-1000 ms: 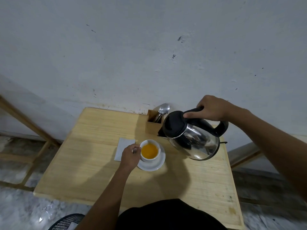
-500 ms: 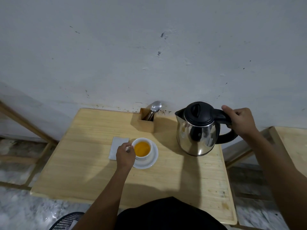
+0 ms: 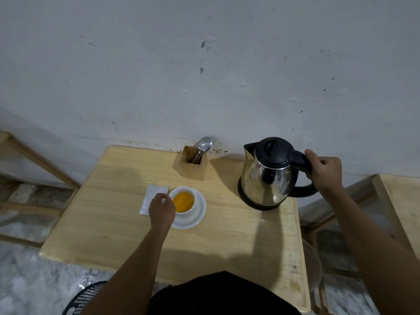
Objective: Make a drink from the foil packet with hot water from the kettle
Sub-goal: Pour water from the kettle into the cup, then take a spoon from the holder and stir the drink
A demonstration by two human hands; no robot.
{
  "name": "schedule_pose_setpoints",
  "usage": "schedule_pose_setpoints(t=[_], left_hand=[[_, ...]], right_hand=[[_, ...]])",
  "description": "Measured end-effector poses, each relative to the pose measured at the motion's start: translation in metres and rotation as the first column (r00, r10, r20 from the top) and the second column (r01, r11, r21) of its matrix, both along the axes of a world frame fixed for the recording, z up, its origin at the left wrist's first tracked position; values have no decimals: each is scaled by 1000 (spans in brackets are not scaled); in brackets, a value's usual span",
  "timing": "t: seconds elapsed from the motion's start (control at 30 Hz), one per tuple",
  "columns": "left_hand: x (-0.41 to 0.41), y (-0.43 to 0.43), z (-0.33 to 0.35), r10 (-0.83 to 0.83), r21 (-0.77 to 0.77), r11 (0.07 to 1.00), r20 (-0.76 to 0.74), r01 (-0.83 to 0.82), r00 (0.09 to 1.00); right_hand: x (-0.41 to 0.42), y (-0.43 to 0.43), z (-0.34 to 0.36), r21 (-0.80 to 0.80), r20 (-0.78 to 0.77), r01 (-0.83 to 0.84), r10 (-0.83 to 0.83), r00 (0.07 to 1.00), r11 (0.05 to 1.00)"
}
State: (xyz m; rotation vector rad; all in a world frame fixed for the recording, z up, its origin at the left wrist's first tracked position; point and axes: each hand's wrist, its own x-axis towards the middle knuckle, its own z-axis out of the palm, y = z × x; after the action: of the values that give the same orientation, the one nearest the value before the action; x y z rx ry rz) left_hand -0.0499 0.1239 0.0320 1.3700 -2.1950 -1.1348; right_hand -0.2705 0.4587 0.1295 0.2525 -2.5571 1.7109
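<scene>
A white cup (image 3: 186, 209) holding orange liquid sits on a white saucer (image 3: 198, 218) near the middle of the wooden table (image 3: 109, 223). My left hand (image 3: 161, 210) grips the cup's handle at its left side. The silver foil packet (image 3: 152, 198) lies flat just left of the cup, partly under my hand. A steel kettle (image 3: 267, 178) with a black lid stands upright at the table's right back. My right hand (image 3: 325, 171) is closed around its black handle.
A wooden holder (image 3: 193, 165) with spoons (image 3: 204, 145) stands at the table's back edge against the grey wall. A second wooden table (image 3: 402, 201) is at the far right. A black mesh seat (image 3: 86, 296) shows at the bottom left.
The kettle went from tilted over the cup to upright, moved right and now stands on the table. My right hand shifted to the handle's rear. My left hand stayed at the cup.
</scene>
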Motion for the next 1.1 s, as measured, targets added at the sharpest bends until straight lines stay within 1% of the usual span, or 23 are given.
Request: schedule_pose_setpoints(t=[0.1,0.2,0.33,0.47,0.57,0.63,0.73,0.8,0.87,0.9,0.93,0.97,1.0,1.07,1.1], left_hand=[[-1,0,0,0,19,1000,14,-1,1000],[-2,-1,0,-5,25,1000,19,4,1000],[-2,0,1,2,34,999,21,-3,1000],[-2,2,0,14,19,1000,17,-14,1000],[-3,2,1,7,10,1000,21,-7,1000],[-3,1,1,2,12,1000,24,-2,1000],[-3,1,2,-4,16,1000,26,4,1000],[-3,1,3,-9,25,1000,29,9,1000],[-2,0,4,-19,41,999,36,18,999],[-2,0,4,-26,52,998,36,24,999],[-2,-1,4,-28,66,998,31,26,999],[-1,-3,5,-31,80,996,24,29,999],[-1,-5,6,-37,92,995,20,35,999],[1,-10,6,-62,112,992,25,59,998],[2,-12,6,-83,123,989,32,78,996]], right_hand=[[-7,-1,-4,-25,3,-37,37,999,999],[-13,-3,-6,-7,3,-82,82,997,997],[-22,4,-8,-12,38,-93,94,995,996],[-28,4,-7,48,8,-100,100,995,994],[-27,3,-8,84,-48,-45,50,998,995],[-24,1,-11,69,-41,6,-3,999,998],[-14,-5,-15,26,-26,104,-103,994,994],[-6,-11,-16,34,-30,202,-201,979,979],[6,-22,-12,74,-110,342,-333,937,937],[13,-29,-7,77,-181,391,-373,910,917],[20,-38,-2,76,-261,411,-380,887,908],[30,-50,5,74,-344,395,-348,872,916],[40,-64,11,76,-423,345,-283,861,936],[62,-96,21,91,-548,183,-104,830,979],[72,-112,23,121,-579,91,-5,816,988]])
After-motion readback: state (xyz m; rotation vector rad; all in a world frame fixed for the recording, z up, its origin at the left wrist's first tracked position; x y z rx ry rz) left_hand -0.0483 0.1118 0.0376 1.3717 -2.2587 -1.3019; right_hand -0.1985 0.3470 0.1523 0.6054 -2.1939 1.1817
